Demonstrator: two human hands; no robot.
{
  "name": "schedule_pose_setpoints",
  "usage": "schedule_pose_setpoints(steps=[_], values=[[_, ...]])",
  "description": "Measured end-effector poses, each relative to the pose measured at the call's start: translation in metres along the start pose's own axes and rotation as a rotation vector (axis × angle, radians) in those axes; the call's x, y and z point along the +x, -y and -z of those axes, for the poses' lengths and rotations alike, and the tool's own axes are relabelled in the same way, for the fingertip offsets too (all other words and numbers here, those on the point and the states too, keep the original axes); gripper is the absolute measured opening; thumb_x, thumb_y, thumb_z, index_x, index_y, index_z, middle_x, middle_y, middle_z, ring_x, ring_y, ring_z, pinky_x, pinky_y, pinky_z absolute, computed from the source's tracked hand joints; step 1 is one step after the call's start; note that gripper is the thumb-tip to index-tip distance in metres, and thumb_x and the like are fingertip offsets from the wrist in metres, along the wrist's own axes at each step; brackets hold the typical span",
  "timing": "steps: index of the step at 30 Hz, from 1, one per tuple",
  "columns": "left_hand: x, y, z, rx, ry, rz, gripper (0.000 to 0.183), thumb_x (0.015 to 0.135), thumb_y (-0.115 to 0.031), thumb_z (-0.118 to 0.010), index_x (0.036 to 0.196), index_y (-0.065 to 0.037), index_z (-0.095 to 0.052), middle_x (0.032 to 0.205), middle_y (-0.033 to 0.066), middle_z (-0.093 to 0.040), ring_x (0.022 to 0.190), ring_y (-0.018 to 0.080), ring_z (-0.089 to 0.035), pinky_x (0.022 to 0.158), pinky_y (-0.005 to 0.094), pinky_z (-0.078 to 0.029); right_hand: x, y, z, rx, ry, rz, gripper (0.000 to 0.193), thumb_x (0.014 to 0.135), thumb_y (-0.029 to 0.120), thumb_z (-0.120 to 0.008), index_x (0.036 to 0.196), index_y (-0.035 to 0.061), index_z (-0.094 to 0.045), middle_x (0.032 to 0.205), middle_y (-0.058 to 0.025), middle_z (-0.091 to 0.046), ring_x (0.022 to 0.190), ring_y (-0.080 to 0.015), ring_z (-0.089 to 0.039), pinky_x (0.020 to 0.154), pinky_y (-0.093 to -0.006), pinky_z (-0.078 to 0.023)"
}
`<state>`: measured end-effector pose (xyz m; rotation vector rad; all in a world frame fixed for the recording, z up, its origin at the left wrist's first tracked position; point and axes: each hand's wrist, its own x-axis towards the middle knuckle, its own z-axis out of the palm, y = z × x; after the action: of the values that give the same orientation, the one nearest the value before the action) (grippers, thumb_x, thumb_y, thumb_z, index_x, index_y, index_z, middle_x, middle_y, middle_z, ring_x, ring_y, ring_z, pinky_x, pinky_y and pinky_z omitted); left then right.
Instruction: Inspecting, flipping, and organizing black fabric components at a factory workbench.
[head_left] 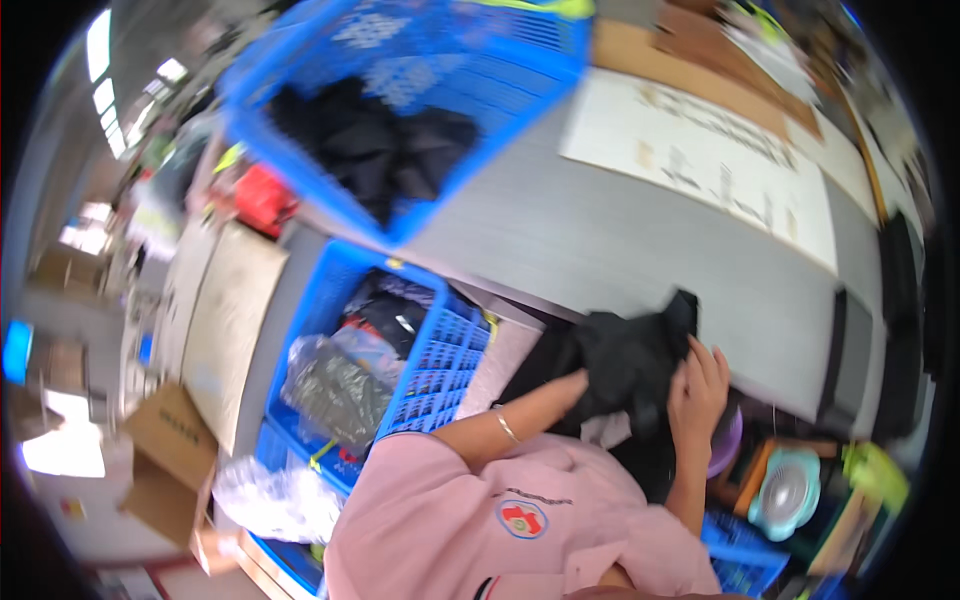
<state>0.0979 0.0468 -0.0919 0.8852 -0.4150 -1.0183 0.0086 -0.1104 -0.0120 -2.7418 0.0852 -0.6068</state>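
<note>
A black cloth piece (632, 360), bunched and folded, is in front of me at the table's near edge, with a corner standing up. My left hand (574, 388) reaches into or behind its left side, and the cloth hides those fingers. Against its right edge lies my right hand (700, 388), fingers stretched and slightly apart, touching the fabric. More black fabric hangs below over my lap. A small pale patch (606, 430) shows beneath the cloth.
A blue crate (425, 215) holding black cloth stands on the grey table (520, 235). Below left, another blue crate (430, 370) holds plastic-wrapped goods. White board (700, 150) lies at the far right. A turquoise fan (785, 493) and a cardboard box (170, 430) stand lower down.
</note>
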Motion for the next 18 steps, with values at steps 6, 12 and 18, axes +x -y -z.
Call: schedule_pose_setpoints(steps=[6,12,18], values=[[-0.001,0.011,0.005,-0.431,0.119,0.128,0.036,0.095,-0.018,-0.061,0.127,-0.003,-0.057,0.121,0.0067,-0.061,0.104,0.0152,-0.057,0.089,0.03,-0.048,-0.002,-0.009,0.001,0.67,-0.054,-0.313,0.019,0.098,0.003,-0.051,0.11,-0.0072,-0.061,0.107,-0.0106,-0.066,0.1,-0.0178,-0.061,0.092,-0.0267,-0.044],[-0.007,-0.026,0.027,-0.332,-0.087,0.081,0.032,0.093,-0.018,-0.064,0.122,-0.002,-0.062,0.113,0.0064,-0.065,0.095,0.013,-0.061,0.081,0.0291,-0.053,0.006,-0.015,0.038,0.76,0.135,0.015,0.01,0.091,0.003,-0.053,0.092,-0.0053,-0.058,0.104,-0.0101,-0.066,0.103,-0.0277,-0.058,0.111,-0.0445,-0.031],[0.006,-0.074,0.039,-0.019,-0.23,-0.111,0.04,0.097,-0.021,-0.058,0.129,0.001,-0.057,0.121,0.0038,-0.062,0.104,0.0124,-0.059,0.087,0.0285,-0.05,0.039,-0.056,0.079,0.457,0.081,0.099,0.022,0.095,0.007,-0.051,0.112,-0.0049,-0.06,0.129,-0.0134,-0.057,0.128,-0.0307,-0.048,0.118,-0.0474,-0.018]])
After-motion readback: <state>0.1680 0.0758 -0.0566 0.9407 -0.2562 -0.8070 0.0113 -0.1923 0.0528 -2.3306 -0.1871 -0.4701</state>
